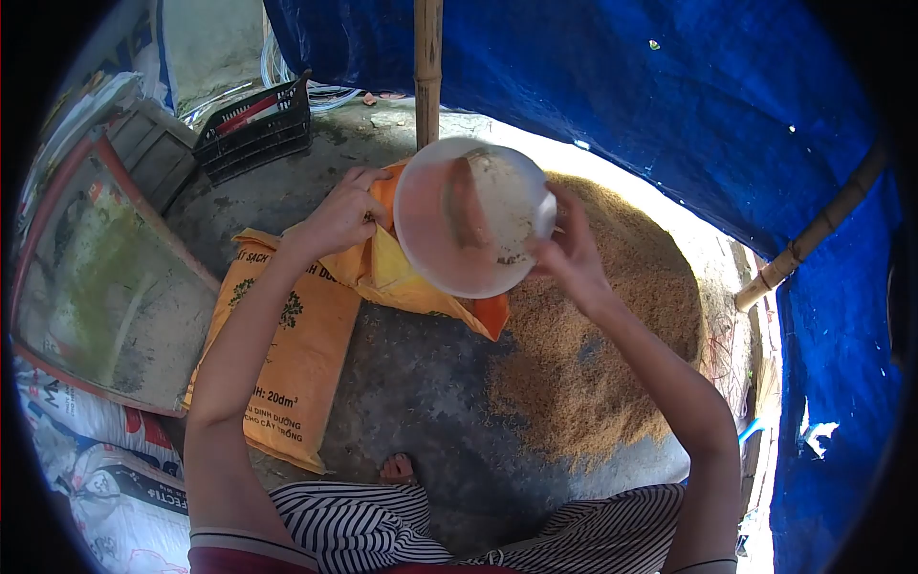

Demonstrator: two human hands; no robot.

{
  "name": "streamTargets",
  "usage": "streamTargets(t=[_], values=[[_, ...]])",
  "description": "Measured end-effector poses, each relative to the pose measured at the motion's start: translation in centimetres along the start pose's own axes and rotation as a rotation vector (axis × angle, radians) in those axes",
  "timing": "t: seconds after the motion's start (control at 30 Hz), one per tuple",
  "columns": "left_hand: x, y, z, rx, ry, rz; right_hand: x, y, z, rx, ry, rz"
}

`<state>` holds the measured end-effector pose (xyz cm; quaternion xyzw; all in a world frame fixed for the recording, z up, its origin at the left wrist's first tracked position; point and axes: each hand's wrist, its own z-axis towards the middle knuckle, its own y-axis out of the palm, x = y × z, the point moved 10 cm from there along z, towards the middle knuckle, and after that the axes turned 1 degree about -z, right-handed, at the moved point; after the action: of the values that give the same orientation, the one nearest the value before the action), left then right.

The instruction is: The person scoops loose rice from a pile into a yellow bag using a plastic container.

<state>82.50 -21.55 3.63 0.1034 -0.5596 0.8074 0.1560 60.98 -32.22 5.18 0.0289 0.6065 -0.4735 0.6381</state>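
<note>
My right hand (576, 253) grips the rim of a translucent white plastic bowl (421, 225). The bowl is tilted over an orange bag (413, 289), and pale residue clings to its inner side. My left hand (346, 212) is closed on the edge of that bag, whose yellow inner side shows. Most of the bag's mouth is hidden behind the bowl. Left of it, a printed orange sack (287, 359) lies flat on the floor, partly covered by my left forearm. A pile of brown, loose, grainy material (622, 354) spreads to the right of the bowl.
A bamboo pole (427, 77) rises behind the bowl. A black plastic crate (253, 134) sits at the back left, near a red-framed screen (105, 277). White printed sacks (129, 488) lie at lower left. A blue tarp (669, 105) hangs behind and right, with another bamboo pole (813, 230).
</note>
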Motion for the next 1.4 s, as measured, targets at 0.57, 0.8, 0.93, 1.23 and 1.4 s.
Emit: streamTargets(t=[0.57, 0.8, 0.93, 1.23, 1.4], values=[[0.0, 2.0, 0.4, -0.103, -0.061, 0.008, 26.9, -11.7, -13.3, 0.516, 0.845, 0.921], [0.3, 2.7, 0.9, -0.149, -0.074, 0.008, 34.0, -14.4, -22.1, 0.532, 1.131, 0.869], [0.1, 3.1, 1.0, -0.163, -0.078, 0.016, 37.2, -15.1, -25.2, 0.399, 1.348, 0.574], [3.2, 4.4, 1.7, -0.162, 0.017, 0.125, 21.6, -4.5, -7.2, -0.165, 0.405, -0.521], [4.5, 5.4, 1.2, -0.224, 0.000, 0.162, 12.7, 6.7, -2.3, -0.445, 0.407, -0.512]])
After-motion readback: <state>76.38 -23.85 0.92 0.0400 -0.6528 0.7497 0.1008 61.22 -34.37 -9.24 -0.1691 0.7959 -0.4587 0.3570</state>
